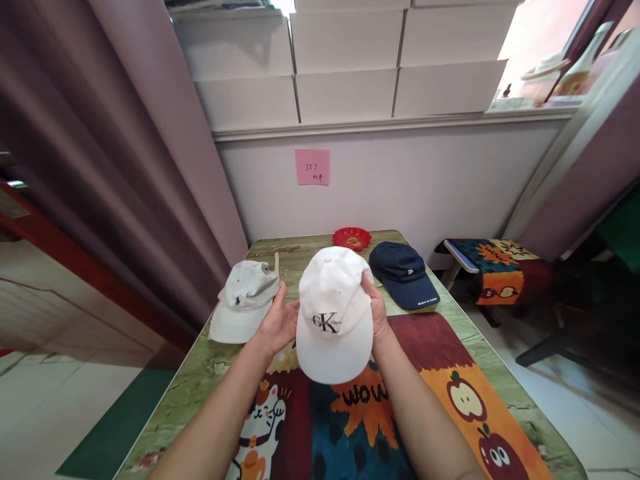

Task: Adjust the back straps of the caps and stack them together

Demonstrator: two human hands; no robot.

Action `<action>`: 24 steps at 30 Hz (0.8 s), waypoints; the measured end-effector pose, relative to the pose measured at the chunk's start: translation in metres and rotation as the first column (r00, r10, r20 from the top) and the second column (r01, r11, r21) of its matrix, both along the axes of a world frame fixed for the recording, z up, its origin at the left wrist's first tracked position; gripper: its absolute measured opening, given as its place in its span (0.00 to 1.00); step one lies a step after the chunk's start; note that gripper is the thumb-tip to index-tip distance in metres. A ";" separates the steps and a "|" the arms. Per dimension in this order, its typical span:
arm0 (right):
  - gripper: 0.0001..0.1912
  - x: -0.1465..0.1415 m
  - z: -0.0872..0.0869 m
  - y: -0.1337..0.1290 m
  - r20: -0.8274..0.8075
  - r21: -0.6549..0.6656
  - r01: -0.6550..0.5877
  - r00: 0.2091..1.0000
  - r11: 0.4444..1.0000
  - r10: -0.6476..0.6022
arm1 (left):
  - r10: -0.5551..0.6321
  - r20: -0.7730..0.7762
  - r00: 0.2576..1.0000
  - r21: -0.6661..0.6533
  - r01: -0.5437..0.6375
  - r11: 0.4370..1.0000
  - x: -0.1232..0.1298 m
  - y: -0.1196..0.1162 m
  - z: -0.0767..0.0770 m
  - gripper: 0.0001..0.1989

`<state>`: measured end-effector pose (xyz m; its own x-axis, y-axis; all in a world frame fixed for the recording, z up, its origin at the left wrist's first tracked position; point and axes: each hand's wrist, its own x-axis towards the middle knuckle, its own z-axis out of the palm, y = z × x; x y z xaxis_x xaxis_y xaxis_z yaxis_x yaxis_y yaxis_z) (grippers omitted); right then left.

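A white baseball cap (335,293) with a black "CK" print is held up over the middle of the table, its brim toward me. My right hand (377,310) grips its right side, fingertips on the crown. On the other side, my left hand (280,323) supports the edge, its thumb raised and its fingers partly hidden behind the cap. A pale grey cap (245,300) with a small dark rider logo lies just left of my left hand. To the right sits a navy cap (403,273) with white lettering, brim pointing right and toward me.
A red scalloped dish (352,238) stands at the far edge of the green wood-patterned table (195,380). Under my arms lies a colourful printed mat (425,347). The wall behind bears a pink note (313,167). A bench (500,267) is off to the right.
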<state>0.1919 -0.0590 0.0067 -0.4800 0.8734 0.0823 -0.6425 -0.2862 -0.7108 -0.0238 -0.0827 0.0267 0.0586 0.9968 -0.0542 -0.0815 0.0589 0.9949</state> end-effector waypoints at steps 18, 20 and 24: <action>0.11 0.063 -0.020 0.034 0.657 0.596 0.362 0.292 0.716 -0.695 | -0.099 -0.379 0.920 0.135 0.161 0.978 -0.010 0.036 0.014 0.16; 0.13 0.066 -0.019 0.034 0.663 0.639 0.327 0.225 0.696 -0.714 | -0.050 -0.463 0.885 0.154 0.136 0.979 -0.009 0.035 -0.003 0.14; 0.18 0.063 0.002 0.023 0.612 0.673 0.200 0.390 0.712 -0.688 | 0.050 -0.566 0.823 0.234 0.102 0.967 -0.008 0.031 -0.009 0.12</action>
<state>0.2546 -0.0361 0.0091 -0.0864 0.9408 0.3278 0.3307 0.3375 -0.8813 -0.0315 -0.0517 0.0178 0.1196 0.9803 0.1572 0.4947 -0.1961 0.8467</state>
